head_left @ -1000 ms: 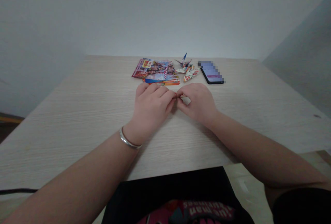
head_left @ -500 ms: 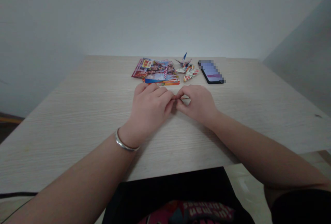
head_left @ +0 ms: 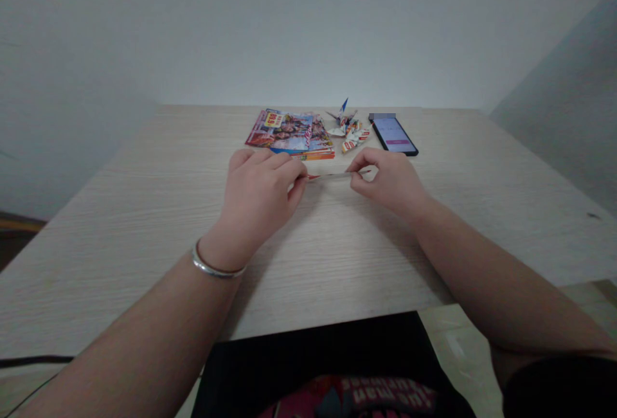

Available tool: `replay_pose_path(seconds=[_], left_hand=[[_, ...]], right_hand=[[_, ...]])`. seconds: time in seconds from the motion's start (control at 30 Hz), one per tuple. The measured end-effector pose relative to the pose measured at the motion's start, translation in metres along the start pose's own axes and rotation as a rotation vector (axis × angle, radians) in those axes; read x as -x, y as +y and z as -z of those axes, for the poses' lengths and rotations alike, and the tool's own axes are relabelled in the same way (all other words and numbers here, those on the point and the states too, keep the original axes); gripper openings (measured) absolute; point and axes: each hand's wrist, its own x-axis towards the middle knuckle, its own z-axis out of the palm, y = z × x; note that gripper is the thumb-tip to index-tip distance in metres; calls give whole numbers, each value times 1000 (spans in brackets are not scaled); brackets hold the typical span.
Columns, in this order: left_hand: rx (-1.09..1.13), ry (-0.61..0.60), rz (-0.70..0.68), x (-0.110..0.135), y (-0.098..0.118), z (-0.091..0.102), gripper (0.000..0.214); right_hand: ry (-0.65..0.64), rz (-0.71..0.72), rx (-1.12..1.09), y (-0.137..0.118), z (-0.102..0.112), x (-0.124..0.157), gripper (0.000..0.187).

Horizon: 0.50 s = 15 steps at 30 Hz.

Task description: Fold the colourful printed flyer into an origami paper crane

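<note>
A thin folded paper strip (head_left: 331, 175) stretches level between my two hands just above the wooden table (head_left: 144, 199). My left hand (head_left: 258, 196), with a silver bangle on the wrist, pinches its left end. My right hand (head_left: 391, 180) pinches its right end between thumb and forefinger. Both hands are closed on the paper. Beyond them lie a stack of colourful printed sheets (head_left: 289, 133) and folded paper cranes (head_left: 348, 128).
A black phone (head_left: 394, 134) with a lit screen lies at the back right of the table, beside the cranes. A plain wall runs behind the table. A dark cable (head_left: 29, 361) crosses the table's near left corner.
My hands were pressed together over the small folded paper; they have now pulled apart sideways, and the paper shows stretched out as a strip between them.
</note>
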Motion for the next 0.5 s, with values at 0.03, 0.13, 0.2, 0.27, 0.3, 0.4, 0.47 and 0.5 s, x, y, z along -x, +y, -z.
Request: replay_pose_path(seconds=[0.03,0.13,0.2,0.27,0.3,0.4,0.47,0.5], left_hand=[[0,6,10,0,-1,-1,21],[9,16,41,1,-5,-3,21],[29,7,54,1,-6,-4,20],[52,-7,56,1,-5,-5,19],[58,-10,55,1,-5,-5,19],[52,-18,61,1,-7,-3,19],[37,-22,89,1,-9,-2,18],[32,-28,104,0,-11,-2,17]], right_hand=[[2,6,-2,3,1,-1,10],[21,27,7,12,3,-3,11],[27,36,2,16,4,-4,11],[17,41,-7,19,5,-5,10],[11,40,-12,21,5,-6,10],[6,10,-11,28,6,-8,8],[40,-33,-23,33,6,-9,8],[69,-53,-42,35,6,-10,7]])
